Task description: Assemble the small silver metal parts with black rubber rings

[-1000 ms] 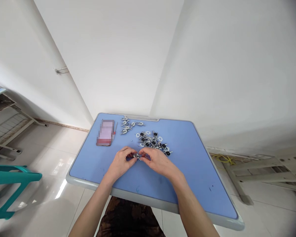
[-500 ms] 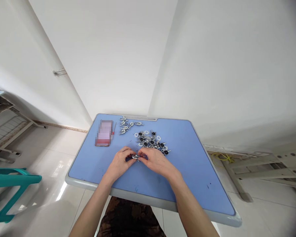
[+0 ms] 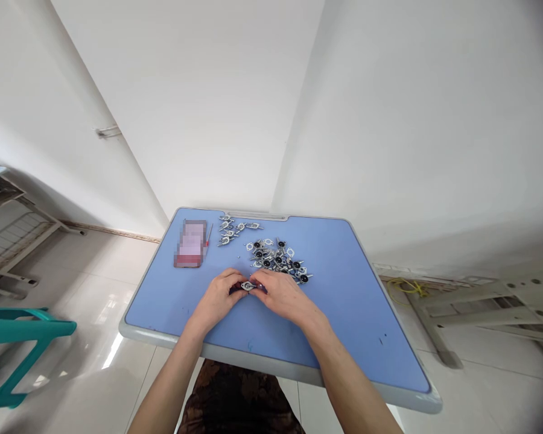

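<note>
Between my fingertips, just above the front half of the blue tabletop (image 3: 344, 325), is a small metal part with an oval flange (image 3: 247, 286). My left hand (image 3: 219, 298) pinches its left side with thumb and fingers. From the right, my right hand (image 3: 283, 294) is closed on the same part, its fingers hiding that end. Right behind my right hand lies a pile of similar metal parts (image 3: 278, 260), several with black round discs, mixed with loose oval plates (image 3: 291, 253). Further back on the left, several like parts (image 3: 226, 240) lie in a loose group.
A phone with a blurred screen (image 3: 190, 244) lies at the table's back left, a thin screwdriver with a red end (image 3: 209, 235) beside it. The white wall (image 3: 217, 120) stands behind the table. A green stool (image 3: 22, 337) is on the floor at left.
The metal part has turned between my fingers, so its oval flange now faces up more plainly. My right fingers have shifted slightly; both hands stay in the same place.
</note>
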Demonstrator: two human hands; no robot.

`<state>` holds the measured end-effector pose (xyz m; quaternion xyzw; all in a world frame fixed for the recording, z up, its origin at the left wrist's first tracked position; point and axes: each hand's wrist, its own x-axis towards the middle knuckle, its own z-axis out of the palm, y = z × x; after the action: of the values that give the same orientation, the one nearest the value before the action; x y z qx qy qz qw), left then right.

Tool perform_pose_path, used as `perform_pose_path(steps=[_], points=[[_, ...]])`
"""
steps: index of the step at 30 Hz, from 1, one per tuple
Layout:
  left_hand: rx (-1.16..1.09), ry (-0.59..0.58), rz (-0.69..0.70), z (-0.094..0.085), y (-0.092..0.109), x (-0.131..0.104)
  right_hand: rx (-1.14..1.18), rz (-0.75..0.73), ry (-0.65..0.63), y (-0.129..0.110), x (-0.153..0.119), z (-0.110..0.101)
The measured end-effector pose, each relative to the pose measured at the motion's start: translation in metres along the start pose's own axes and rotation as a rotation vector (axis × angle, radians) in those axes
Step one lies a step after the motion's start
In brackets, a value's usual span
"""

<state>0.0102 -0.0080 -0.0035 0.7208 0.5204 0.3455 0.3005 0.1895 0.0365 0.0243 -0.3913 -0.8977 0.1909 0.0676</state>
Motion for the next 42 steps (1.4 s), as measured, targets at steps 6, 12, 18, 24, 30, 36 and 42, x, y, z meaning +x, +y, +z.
perform_pose_path(steps=[6,12,18,24,30,36,42], points=[[0.016,0.017,-0.013,0.0,0.0,0.001,-0.02,-0.013,0.0,-0.001,0.001,0.0],[-0.006,0.058,-0.026,0.0,0.0,0.003,-0.057,-0.036,0.015,-0.001,0.001,0.002],[-0.067,0.099,-0.056,-0.002,-0.002,0.003,-0.101,-0.044,0.042,0.001,0.001,0.002],[-0.09,0.082,-0.114,-0.002,0.001,0.004,-0.032,-0.022,0.056,-0.001,0.0,0.0],[-0.236,0.104,-0.164,-0.002,-0.005,0.005,0.277,0.035,0.125,-0.001,-0.004,-0.008],[-0.295,0.08,-0.162,-0.006,-0.007,0.004,0.376,0.05,0.149,-0.001,-0.004,-0.013],[-0.403,0.074,-0.202,-0.007,-0.009,0.004,0.432,0.063,0.192,0.004,-0.004,-0.011]])
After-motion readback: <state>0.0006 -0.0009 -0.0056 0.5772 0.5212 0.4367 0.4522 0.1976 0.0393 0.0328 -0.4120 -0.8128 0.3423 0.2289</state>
